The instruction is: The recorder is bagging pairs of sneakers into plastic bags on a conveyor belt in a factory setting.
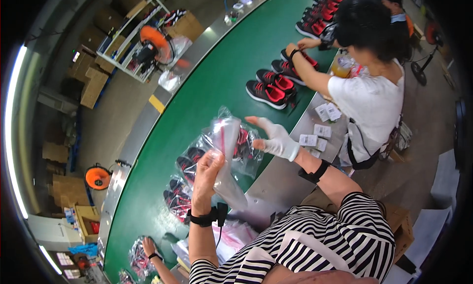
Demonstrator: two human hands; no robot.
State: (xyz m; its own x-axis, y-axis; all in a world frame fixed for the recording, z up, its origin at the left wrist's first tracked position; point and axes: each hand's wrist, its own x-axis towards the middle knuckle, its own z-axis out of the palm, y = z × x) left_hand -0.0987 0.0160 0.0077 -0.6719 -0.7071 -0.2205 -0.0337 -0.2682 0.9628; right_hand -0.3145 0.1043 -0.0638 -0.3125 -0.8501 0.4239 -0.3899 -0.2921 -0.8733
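Observation:
My left hand (207,171) is bare and pinches a clear plastic bag (226,180), which stands up from the grip and hangs down toward the bench edge. To its right is my right hand (279,140) in a white glove with bare fingertips, its fingers spread and nothing in them. Behind the bag, black and red shoes (185,167) in clear plastic lie on the green conveyor belt (162,136), partly hidden by my left hand and the bag. More wrapped shoes (176,199) sit just nearer. Unwrapped black and red sneakers (268,93) stand beyond my right hand.
A person in a white top (369,97) handles shoes farther up the belt. Another person's hand (149,247) touches a wrapped pair at lower left. White label stacks (315,136) lie on the metal ledge at right. Plastic bags (234,239) are piled beside my left forearm.

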